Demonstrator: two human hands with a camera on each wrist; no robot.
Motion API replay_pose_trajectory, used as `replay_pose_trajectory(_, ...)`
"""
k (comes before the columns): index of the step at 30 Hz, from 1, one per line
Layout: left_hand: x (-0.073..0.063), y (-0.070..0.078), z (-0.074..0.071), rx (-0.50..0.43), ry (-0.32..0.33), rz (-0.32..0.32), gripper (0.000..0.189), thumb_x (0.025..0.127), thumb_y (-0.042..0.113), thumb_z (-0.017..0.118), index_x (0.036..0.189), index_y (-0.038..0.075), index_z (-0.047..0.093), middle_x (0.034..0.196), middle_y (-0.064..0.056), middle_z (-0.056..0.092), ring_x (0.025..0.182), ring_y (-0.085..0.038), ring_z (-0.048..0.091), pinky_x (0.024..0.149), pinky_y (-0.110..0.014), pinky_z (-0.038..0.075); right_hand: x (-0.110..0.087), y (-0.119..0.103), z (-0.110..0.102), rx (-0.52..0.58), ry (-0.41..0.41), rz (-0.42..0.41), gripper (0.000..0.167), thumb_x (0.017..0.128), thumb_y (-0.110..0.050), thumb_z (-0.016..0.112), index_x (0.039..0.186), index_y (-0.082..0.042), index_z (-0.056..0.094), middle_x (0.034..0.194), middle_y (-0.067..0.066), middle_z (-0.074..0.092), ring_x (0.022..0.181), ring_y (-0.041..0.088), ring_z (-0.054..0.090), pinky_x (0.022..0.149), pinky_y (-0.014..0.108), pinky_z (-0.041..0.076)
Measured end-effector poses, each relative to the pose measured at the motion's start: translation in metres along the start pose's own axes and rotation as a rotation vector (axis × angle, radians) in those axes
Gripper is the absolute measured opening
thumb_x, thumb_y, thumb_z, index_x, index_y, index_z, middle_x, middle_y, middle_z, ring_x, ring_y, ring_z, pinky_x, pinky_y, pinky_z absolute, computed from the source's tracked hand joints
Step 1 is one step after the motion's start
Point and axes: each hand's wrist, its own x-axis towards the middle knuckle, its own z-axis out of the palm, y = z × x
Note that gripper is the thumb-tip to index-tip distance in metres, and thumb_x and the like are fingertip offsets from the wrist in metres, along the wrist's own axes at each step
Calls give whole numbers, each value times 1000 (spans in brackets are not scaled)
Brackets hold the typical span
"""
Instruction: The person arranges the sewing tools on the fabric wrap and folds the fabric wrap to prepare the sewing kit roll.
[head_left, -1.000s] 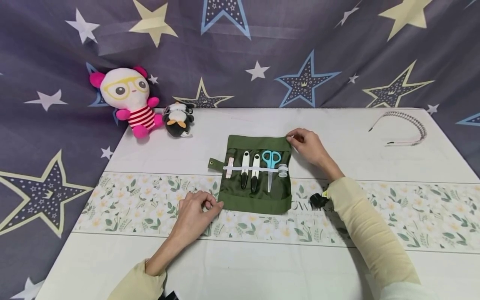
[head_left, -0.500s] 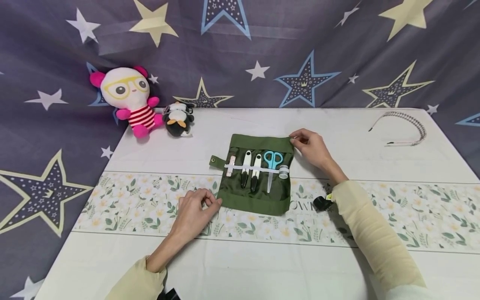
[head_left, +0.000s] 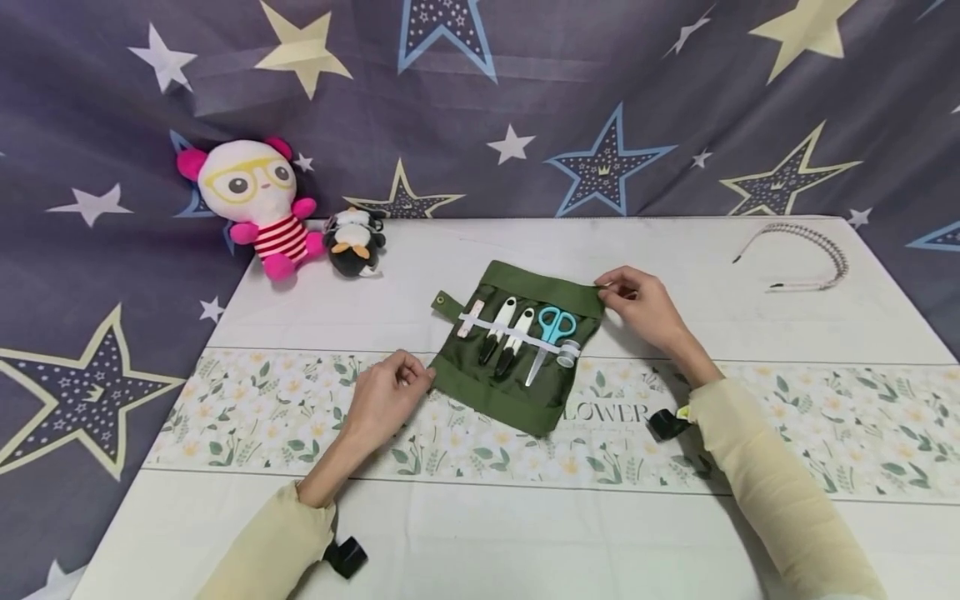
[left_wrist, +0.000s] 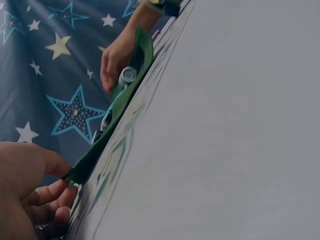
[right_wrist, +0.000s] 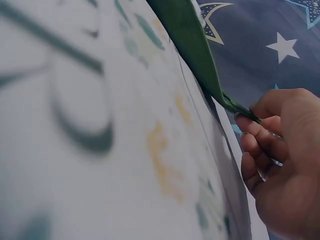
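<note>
A green fabric sewing kit pouch (head_left: 495,398) lies unfolded on the table, turned at a slant. Under its white elastic strap sit blue-handled scissors (head_left: 557,323), two black-and-white tools (head_left: 515,342), a small pinkish item (head_left: 471,319) and a clear round container (head_left: 568,353). My left hand (head_left: 386,400) pinches the pouch's near left corner between thumb and finger, as the left wrist view shows. At the far right corner my right hand (head_left: 647,308) pinches the fabric; the right wrist view shows that corner lifted. A snap tab (head_left: 446,305) sticks out on the pouch's left side.
A pink-and-white plush toy (head_left: 258,204) and a penguin plush (head_left: 354,242) stand at the back left. A headband (head_left: 813,254) lies at the back right. Across the white table (head_left: 525,542) runs a floral band; a starry cloth (head_left: 450,108) hangs behind.
The pouch has turned clockwise, its far edge shifting right. My right hand has moved right with its corner, and my left hand has moved slightly up and left with the near one.
</note>
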Motion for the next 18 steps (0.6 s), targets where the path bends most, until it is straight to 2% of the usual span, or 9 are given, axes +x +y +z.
replay_pose_trajectory(4, 12, -1, -1, -19, -17, -32, 15, 99, 21, 70, 88, 11, 68, 75, -1, 62, 62, -18, 55, 63, -34, 44, -10, 1, -8, 18, -24, 17, 18, 102, -5, 63, 117, 3, 70, 96, 18, 66, 81, 20, 57, 67, 24, 44)
replay_pose_trajectory(10, 29, -2, -3, -23, -17, -11, 15, 100, 20, 68, 90, 8, 68, 72, -2, 62, 58, -19, 55, 60, -35, 44, -22, -1, -18, 7, -56, 41, 15, 101, -4, 63, 113, 2, 69, 101, 17, 68, 85, 21, 59, 69, 23, 46)
replay_pose_trajectory(15, 48, -4, -1, -22, -19, -11, 16, 101, 19, 68, 91, 6, 68, 73, -4, 63, 59, -20, 55, 61, -36, 43, -37, -3, -26, -22, -72, 53, 11, 100, -7, 67, 108, 1, 69, 98, 15, 68, 84, 20, 59, 71, 23, 47)
replay_pose_trajectory(18, 60, -3, 2, -29, -31, -23, 17, 102, 20, 67, 93, 6, 68, 74, -4, 67, 60, -20, 58, 61, -36, 44, -48, -4, -32, -37, -90, 33, 10, 100, -9, 69, 105, 0, 69, 95, 13, 68, 81, 19, 60, 71, 22, 48)
